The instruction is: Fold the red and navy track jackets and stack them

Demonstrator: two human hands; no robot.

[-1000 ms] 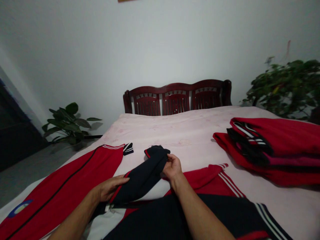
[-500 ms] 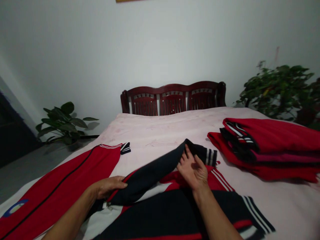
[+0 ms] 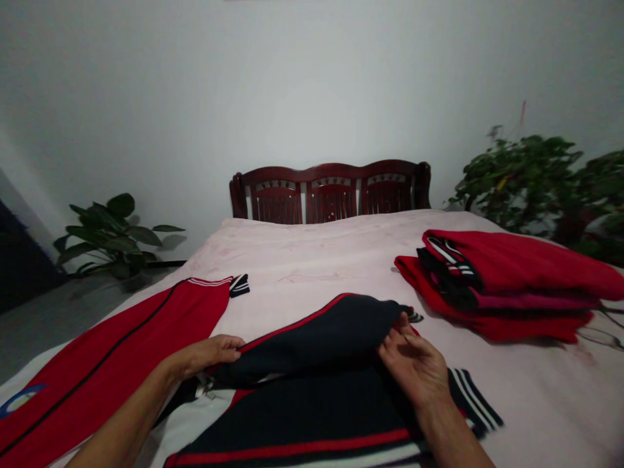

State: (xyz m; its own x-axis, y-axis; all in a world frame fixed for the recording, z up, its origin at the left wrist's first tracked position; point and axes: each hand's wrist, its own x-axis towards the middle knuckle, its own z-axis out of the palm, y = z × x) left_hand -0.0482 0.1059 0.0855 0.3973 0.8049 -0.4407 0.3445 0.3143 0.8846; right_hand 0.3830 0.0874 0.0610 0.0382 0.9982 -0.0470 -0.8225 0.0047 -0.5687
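Observation:
A navy, red and white track jacket [image 3: 312, 403] lies on the bed in front of me, its striped cuff [image 3: 475, 400] out to the right. My left hand [image 3: 214, 354] pinches the jacket near the collar end, close to a zipper pull [image 3: 207, 390]. At the far end of a raised navy sleeve with red piping, my right hand [image 3: 414, 364] has its fingers closed on the cloth edge, palm turned up. The sleeve's own striped cuff shows partly beyond the fingertips. Part of the jacket is hidden beneath my right forearm.
On the left lies a red garment [image 3: 131, 344] with a dark stripe and a round emblem. A pile of folded red clothes [image 3: 526, 279] sits at the right on the pink bedsheet [image 3: 302, 253]. Beyond are a wooden headboard [image 3: 331, 195] and potted plants [image 3: 112, 237] [image 3: 517, 185].
My right hand has moved right and down, from open under the sleeve to closed at its edge. The sleeve has turned so its red piping lies along the top. My left hand keeps its hold.

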